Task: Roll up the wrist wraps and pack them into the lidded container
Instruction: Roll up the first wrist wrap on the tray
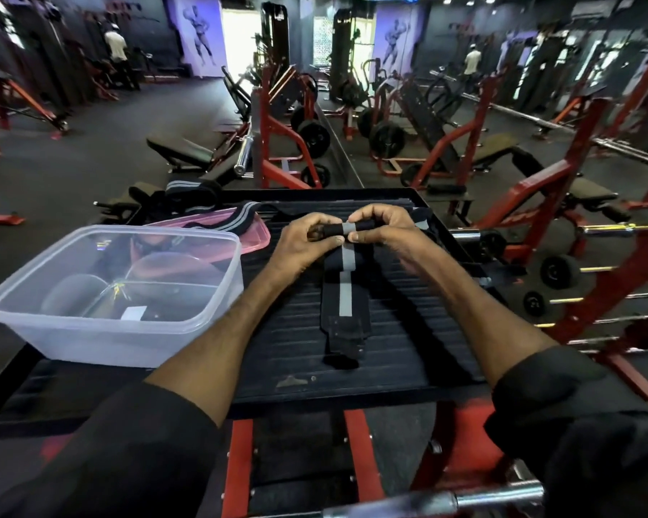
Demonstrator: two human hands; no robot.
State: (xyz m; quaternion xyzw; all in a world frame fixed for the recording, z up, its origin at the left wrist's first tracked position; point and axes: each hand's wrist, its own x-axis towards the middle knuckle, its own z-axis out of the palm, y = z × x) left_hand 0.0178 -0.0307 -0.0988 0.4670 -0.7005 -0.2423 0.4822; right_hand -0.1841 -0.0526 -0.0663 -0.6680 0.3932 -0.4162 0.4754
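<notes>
Both hands pinch the wrist wrap's rolled end, partly hiding it.

A dim gym stretches out ahead, its dark floor crowded with red-framed weight machines, black padded benches and round black weight plates. The far walls are dark, broken by purple-lit panels bearing a bodybuilder figure, and bright daylight comes through a window between them. A large mirror on the right repeats the machines, and a person in a white top stands far off on the left, while a black ribbed platform on a red frame fills the near foreground.
</notes>
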